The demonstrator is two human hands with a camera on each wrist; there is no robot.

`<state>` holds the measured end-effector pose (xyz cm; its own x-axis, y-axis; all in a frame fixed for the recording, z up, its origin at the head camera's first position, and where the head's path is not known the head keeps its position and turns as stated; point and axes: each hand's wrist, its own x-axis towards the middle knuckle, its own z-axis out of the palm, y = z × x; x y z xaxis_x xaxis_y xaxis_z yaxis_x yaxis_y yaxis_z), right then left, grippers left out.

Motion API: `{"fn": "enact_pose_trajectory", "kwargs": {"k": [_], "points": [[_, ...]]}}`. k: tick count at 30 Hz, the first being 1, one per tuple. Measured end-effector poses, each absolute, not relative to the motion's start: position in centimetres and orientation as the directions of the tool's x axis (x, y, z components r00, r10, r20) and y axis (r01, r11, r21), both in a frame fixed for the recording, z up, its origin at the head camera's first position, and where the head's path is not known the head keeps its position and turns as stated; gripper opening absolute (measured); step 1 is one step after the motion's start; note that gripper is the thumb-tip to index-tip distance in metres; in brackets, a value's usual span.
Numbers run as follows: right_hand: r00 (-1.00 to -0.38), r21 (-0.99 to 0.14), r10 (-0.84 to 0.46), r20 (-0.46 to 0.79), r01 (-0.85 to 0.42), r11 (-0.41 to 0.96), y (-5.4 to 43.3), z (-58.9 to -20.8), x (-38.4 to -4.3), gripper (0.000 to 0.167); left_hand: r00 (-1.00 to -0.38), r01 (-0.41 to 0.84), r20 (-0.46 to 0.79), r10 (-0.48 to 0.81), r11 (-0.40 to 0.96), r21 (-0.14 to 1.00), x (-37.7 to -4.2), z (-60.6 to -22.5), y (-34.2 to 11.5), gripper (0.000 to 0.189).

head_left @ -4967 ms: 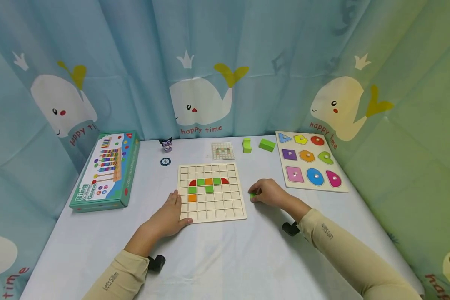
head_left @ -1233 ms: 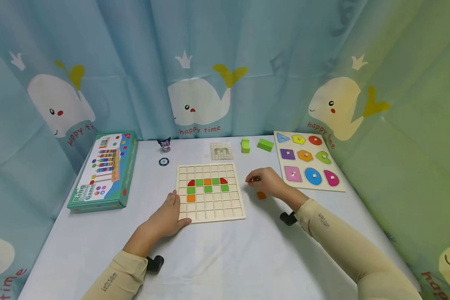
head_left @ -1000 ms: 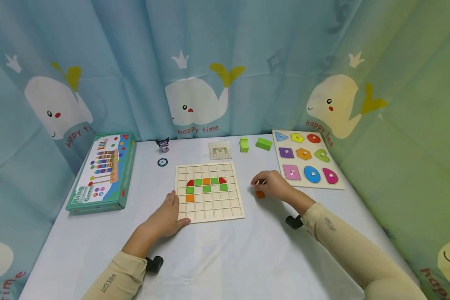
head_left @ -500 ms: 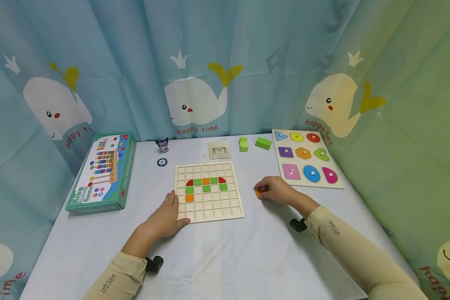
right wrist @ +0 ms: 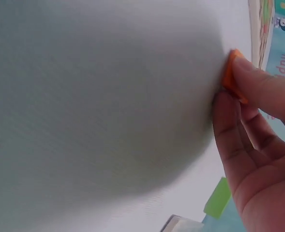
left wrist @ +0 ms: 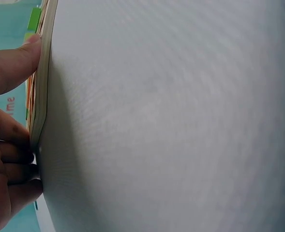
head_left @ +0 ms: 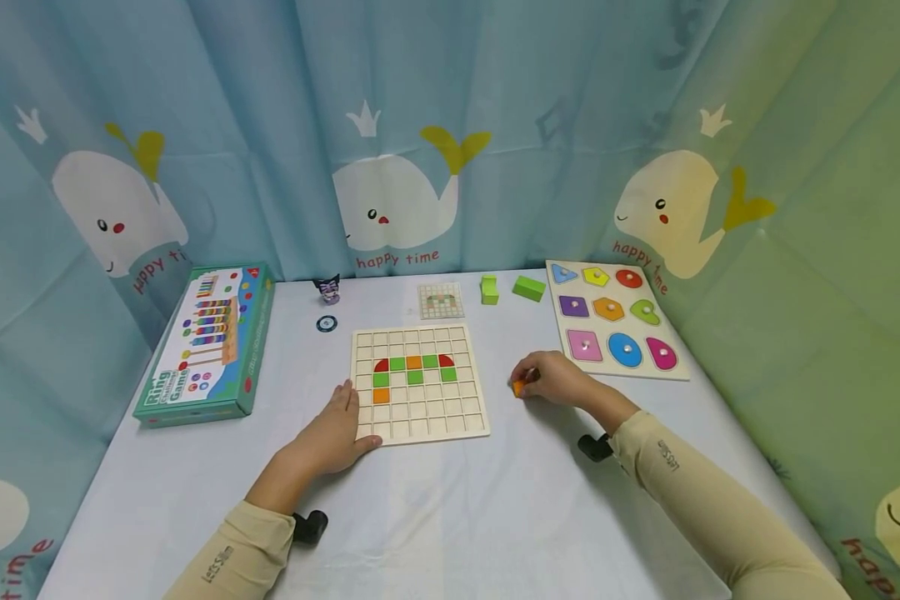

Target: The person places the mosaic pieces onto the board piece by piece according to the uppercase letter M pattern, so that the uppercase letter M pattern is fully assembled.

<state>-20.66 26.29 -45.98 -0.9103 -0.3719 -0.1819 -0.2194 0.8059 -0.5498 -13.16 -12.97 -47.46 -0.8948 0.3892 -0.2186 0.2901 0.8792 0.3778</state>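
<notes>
A wooden grid board (head_left: 426, 414) lies mid-table, with red, green and orange pieces in several cells. My left hand (head_left: 332, 433) rests along its left edge, fingers extended and thumb over the front-left corner. In the left wrist view, the thumb (left wrist: 16, 63) touches the board's edge (left wrist: 41, 96). Right of the board, my right hand (head_left: 551, 379) pinches an orange block (head_left: 518, 388) at table level. The right wrist view shows this orange block (right wrist: 232, 77) between thumb and fingers, partly covered by them.
Behind the board lies a small pattern card (head_left: 441, 302), with light green blocks (head_left: 528, 288) to its right. A shape puzzle (head_left: 587, 372) lies at back right, a boxed ring game (head_left: 202, 350) at left. A small figurine (head_left: 329, 290) and a round chip (head_left: 326, 324) are near the back.
The right hand held a green piece earlier; a green piece now sits at the board's right, below the red one. Since then the hand has lowered and taken hold of the orange block.
</notes>
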Motion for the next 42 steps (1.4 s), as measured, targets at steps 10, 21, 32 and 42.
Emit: {"fn": "enact_pose_trajectory", "kwargs": {"k": [10,21,32,42], "points": [[-0.891,-0.596,-0.418,-0.175,-0.242,0.766,25.4,-45.2,-21.5,0.014,-0.898,0.279,-0.222,0.38,0.882,0.381,-13.3,-47.9,-13.1,0.092],[-0.849,-0.631,-0.5,-0.172,-0.295,0.718,22.8,-44.8,-22.3,0.014,-0.896,0.297,-0.208,0.393,0.877,0.377,-13.5,-48.5,-12.7,0.094],[-0.806,-0.65,-0.567,-0.17,-0.341,0.679,18.8,-44.5,-23.0,0.014,-0.901,0.282,-0.213,0.377,0.884,0.372,-13.7,-48.4,-12.9,0.094],[-0.784,-0.632,-0.6,-0.159,-0.386,0.672,17.0,-45.1,-23.3,0.011,-0.903,0.279,-0.214,0.372,0.887,0.367,-13.8,-48.3,-13.0,0.094]]}}
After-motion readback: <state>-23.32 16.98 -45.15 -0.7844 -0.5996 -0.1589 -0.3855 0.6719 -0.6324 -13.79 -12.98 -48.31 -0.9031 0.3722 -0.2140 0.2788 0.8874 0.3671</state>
